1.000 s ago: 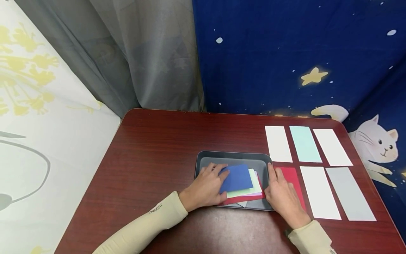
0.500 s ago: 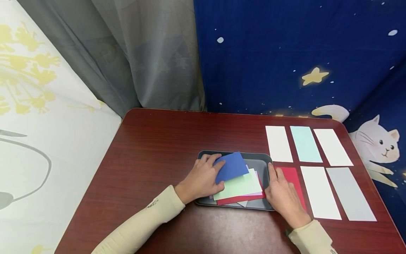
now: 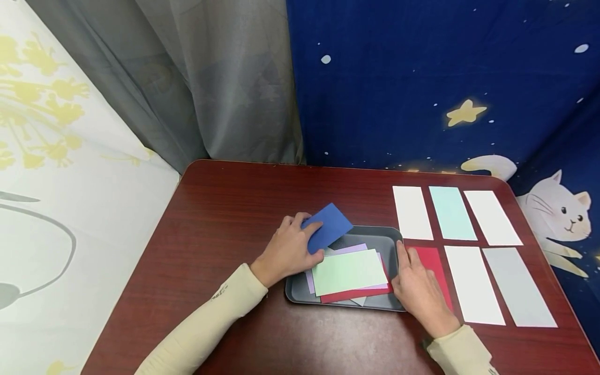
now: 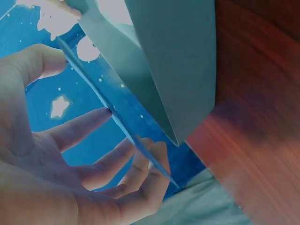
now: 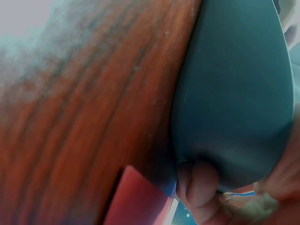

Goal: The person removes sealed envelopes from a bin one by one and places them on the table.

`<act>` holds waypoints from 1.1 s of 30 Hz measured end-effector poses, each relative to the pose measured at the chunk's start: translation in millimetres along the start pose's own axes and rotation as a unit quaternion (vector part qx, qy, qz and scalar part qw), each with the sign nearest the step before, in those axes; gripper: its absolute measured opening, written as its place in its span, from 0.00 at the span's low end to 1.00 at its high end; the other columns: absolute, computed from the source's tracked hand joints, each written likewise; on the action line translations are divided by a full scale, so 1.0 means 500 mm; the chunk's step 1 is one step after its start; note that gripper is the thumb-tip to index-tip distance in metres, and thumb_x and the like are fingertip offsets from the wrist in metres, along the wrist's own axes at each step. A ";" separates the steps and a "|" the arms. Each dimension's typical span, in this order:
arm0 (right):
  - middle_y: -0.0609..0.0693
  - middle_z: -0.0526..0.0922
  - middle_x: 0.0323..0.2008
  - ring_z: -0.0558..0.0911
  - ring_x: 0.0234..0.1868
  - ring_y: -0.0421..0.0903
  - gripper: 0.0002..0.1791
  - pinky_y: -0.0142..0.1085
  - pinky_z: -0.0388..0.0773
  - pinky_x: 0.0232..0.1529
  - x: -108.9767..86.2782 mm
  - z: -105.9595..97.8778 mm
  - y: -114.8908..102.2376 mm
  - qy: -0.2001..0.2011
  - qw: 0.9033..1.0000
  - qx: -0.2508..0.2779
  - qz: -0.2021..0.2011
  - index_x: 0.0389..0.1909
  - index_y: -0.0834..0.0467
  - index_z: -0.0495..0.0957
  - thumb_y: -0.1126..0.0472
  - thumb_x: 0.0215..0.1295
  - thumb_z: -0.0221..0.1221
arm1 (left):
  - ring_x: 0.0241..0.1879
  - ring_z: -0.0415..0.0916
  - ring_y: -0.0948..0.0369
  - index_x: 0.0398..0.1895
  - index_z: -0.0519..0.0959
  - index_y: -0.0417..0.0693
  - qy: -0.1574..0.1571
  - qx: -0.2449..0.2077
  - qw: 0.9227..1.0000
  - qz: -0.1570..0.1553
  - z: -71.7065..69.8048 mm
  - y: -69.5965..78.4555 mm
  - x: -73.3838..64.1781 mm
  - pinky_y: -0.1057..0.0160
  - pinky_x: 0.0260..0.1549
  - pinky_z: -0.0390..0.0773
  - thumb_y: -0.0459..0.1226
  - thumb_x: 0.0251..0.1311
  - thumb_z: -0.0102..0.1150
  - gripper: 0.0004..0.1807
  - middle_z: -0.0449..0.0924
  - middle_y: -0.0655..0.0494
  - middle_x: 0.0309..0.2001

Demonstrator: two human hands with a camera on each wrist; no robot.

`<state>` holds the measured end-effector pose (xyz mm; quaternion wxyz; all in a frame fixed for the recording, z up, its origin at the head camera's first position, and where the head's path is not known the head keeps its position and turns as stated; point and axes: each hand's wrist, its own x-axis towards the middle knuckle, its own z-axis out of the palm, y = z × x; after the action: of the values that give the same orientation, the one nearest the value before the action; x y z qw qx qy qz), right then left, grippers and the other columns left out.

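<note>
Left grip point(image 3: 285, 249) spread, pinching blue card point(image 3: 332, 225).

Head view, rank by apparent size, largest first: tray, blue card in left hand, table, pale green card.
1. Table
2. Tray
3. Pale green card
4. Blue card, partly covered by the left hand; its full size is unsure.

Matt paper, glossy wood grain
Smooth paper is seen in the blue card point(image 3: 332, 227) and pale green card point(image 3: 351, 272); the dark tray point(image 3: 382, 242) is smoothly finished, the surface point(image 3: 234, 208) wood-grained, the grey curtain point(image 3: 244, 78) made of cloth.
</note>
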<state>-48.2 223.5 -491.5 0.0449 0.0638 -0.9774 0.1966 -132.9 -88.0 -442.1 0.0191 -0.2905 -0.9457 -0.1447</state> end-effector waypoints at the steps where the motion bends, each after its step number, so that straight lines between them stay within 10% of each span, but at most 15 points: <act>1: 0.68 0.75 0.49 0.64 0.15 0.43 0.44 0.37 0.67 0.17 0.000 0.000 0.000 0.000 1.000 0.001 0.000 0.78 0.77 0.65 0.77 0.58 0.65 | 0.58 0.78 0.40 0.72 0.83 0.45 0.002 0.002 1.000 -0.003 -0.001 -0.003 0.002 0.44 0.51 0.87 0.53 0.66 0.70 0.36 0.75 0.36 0.70; 33: 0.69 0.75 0.51 0.64 0.14 0.44 0.44 0.37 0.68 0.17 -0.002 0.000 0.000 -0.004 1.000 0.005 0.004 0.78 0.77 0.64 0.77 0.58 0.64 | 0.45 0.82 0.37 0.80 0.76 0.47 -0.010 0.018 0.987 -0.160 0.002 -0.108 0.077 0.39 0.41 0.89 0.54 0.70 0.68 0.39 0.70 0.27 0.67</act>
<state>-47.5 223.6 -491.8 0.0399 0.0604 -0.9768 0.2014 -194.9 -109.3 -452.6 -0.0091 -0.1362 -0.9826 -0.1262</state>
